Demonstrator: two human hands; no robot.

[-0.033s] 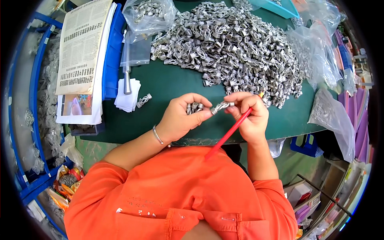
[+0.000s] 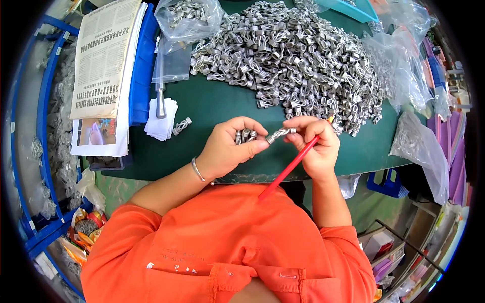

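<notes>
Dark green and smooth, the worktable (image 2: 202, 103) stretches across the view, with a blue metal rack (image 2: 44, 126) along the left side. Much of its far part lies under a heaped pile (image 2: 303, 60) of small silvery metal pieces, whose edge comes close to the right hand (image 2: 323, 154). Clear, crinkled plastic bags flank the pile, one (image 2: 188, 15) at its upper left and another (image 2: 419, 154) hanging near the table's right end. A turquoise tray (image 2: 361, 10) stands at the far edge. To the left, a newspaper (image 2: 103, 55) lies over part of a blue tray (image 2: 143, 70); beside it are white paper slips (image 2: 157, 129), with one loose piece (image 2: 182, 126) next to them.

Between the hands, above the near part of the table, is a metal piece (image 2: 281, 134) with ridged ends and a twisted middle. The left hand (image 2: 222, 149) pinches one end between thumb and forefinger, more pieces (image 2: 246, 135) tucked in its curled fingers. The right hand's thumb and fingertips close on the other end, while a slim, straight red stick (image 2: 293, 167) rests slanting in its grip. A shiny bracelet (image 2: 198, 169) circles the left wrist.
</notes>
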